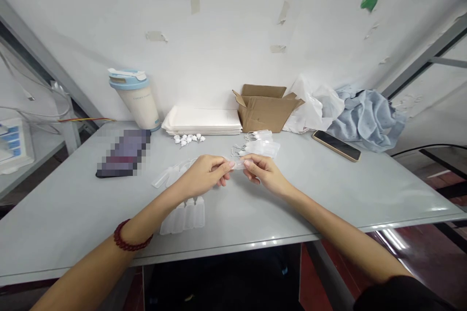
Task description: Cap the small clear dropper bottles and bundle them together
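Note:
Between my two hands, above the middle of the table, is a small translucent plastic piece (238,165). My left hand (208,173) pinches its left end, and my right hand (265,173) pinches the right end. Just beyond my right hand lie several translucent pouches with thin strings (265,148). Several flat clear pieces (161,178) are partly hidden behind my left hand and forearm. Nearer the front edge, several translucent bottle-shaped pieces (188,215) lie in a row. A cluster of small white caps (188,139) rests farther back.
Along the wall stand a blue-lidded cup (136,99), a white stack of sheets (206,120), an open cardboard box (268,112), a white plastic bag (314,104) and a blue cloth (372,119). A phone (337,146) lies right; a pixelated dark object (126,153) lies left on the grey table (233,223).

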Available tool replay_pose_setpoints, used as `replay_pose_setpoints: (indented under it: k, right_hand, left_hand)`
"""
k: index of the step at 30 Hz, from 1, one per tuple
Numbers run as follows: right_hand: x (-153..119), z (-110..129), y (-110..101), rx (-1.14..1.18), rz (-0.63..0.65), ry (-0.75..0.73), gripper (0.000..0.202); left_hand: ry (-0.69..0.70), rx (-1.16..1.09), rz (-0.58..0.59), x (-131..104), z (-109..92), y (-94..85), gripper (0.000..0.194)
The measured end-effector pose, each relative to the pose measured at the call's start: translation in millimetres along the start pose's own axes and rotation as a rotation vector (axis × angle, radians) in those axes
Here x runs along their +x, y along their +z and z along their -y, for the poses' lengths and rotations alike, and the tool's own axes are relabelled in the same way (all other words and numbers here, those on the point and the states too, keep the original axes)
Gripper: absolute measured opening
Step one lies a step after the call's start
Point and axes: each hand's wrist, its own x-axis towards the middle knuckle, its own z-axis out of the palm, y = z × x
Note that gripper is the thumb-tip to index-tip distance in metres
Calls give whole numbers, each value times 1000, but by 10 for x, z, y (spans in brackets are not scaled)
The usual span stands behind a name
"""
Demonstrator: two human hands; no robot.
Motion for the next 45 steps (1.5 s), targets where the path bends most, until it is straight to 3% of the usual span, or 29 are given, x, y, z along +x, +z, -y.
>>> replay_pose_setpoints:
  k: [4, 9, 13, 25, 33, 36, 42, 45]
  right_hand:
    - [-16, 3, -1, -87, -22, -38, 43]
    - [-30, 5, -16, -215, -52, -94, 42]
    - [-25, 11, -18, -218, -51, -82, 42]
    - [-39, 6, 12, -182, -39, -117, 39]
    - [-44, 20, 16, -252, -46, -110, 39]
    - [-46, 15, 3, -231, -35, -92, 40]
    - [-26, -3, -7, -126, -24, -23, 46]
    - [-11, 0, 5, -62, -12, 25, 49]
  left_hand:
    - [23, 46, -16, -13, 6, 35, 35]
    - [252, 193, -182, 2, 80, 75, 18]
    - [337, 266, -219, 12, 112, 84, 18]
    - [16, 36, 18, -1, 36, 18, 40]
    - [22, 85, -10, -11, 23, 23, 38]
    - [140, 169, -51, -17, 31, 54, 35]
    - [661, 506, -188, -3, 133, 109, 32]
    - [761, 696, -242, -13, 180, 113, 24]
